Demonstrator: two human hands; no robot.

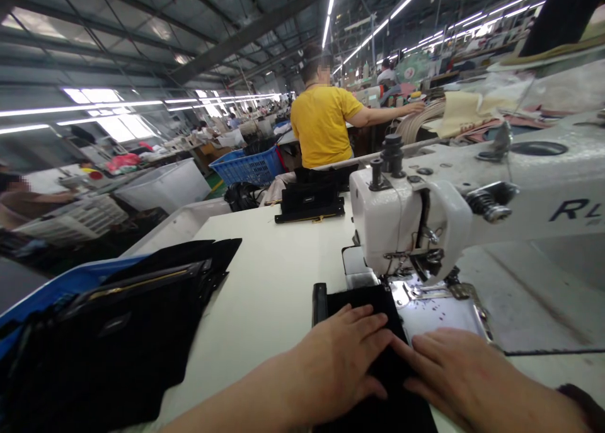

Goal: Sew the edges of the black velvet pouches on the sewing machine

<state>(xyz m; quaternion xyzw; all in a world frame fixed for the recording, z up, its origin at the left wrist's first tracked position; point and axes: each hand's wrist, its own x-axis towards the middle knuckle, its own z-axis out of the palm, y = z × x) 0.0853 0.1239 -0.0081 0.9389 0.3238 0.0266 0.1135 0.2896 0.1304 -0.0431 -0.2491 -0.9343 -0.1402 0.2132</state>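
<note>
A black fabric piece lies on the pale table, its far edge at the needle area of a white sewing machine. My left hand rests flat on this fabric with its fingers spread. Beside it, my right hand lies at the fabric's right edge, fingers stretched forward and the index fingertip close to my left hand. Neither hand is wrapped round anything. The fabric's near part runs below the frame, partly covered by both hands.
Black pieces with gold zippers are heaped at the left over a blue bin. Another black zippered piece sits at the table's far edge. A person in a yellow shirt stands beyond, near a blue basket.
</note>
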